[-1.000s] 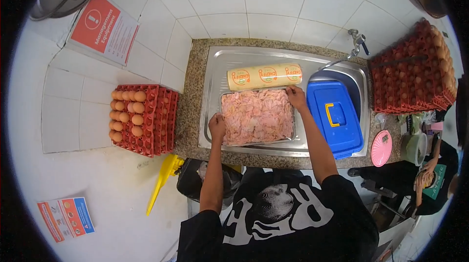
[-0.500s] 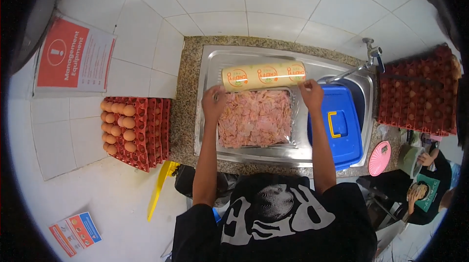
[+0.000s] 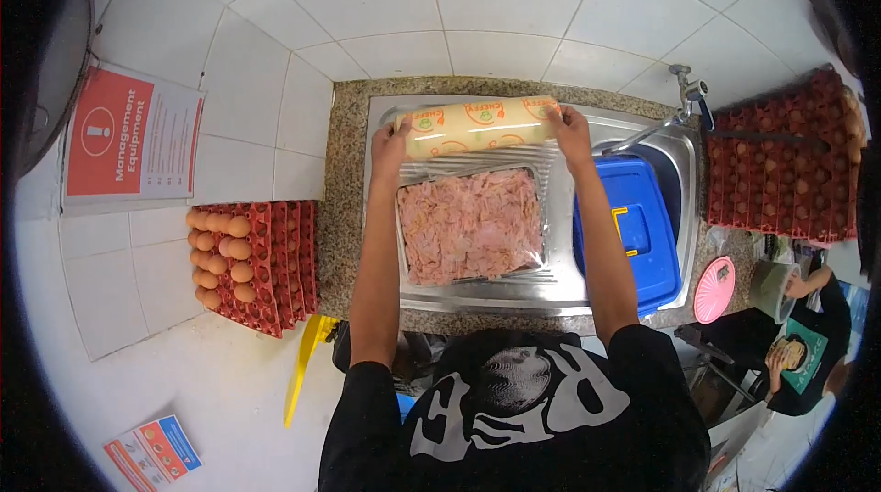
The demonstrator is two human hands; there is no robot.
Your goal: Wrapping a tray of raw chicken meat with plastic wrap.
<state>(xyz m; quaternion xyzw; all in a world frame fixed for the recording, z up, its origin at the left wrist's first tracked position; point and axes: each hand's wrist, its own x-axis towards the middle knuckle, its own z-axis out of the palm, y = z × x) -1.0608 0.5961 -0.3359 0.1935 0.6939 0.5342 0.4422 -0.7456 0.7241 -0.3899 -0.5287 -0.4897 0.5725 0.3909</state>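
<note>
I hold a long cream roll of printed plastic film by its two ends, my left hand on the left end and my right hand on the right, fingers closed round it. Below it on the steel drainboard lies a rectangular tray of pink raw meat pieces with a shiny surface. A blue plastic lid with a yellow handle sits over the sink basin to the right of the tray.
Stacked red egg trays stand at left and right. A faucet reaches over the basin. A pink scale lies on the counter. A co-worker at the right handles a pale green container.
My hands have left the tray's sides and moved up to the roll's ends, gripping it. The roll has shifted away from me and left, apart from the tray.
</note>
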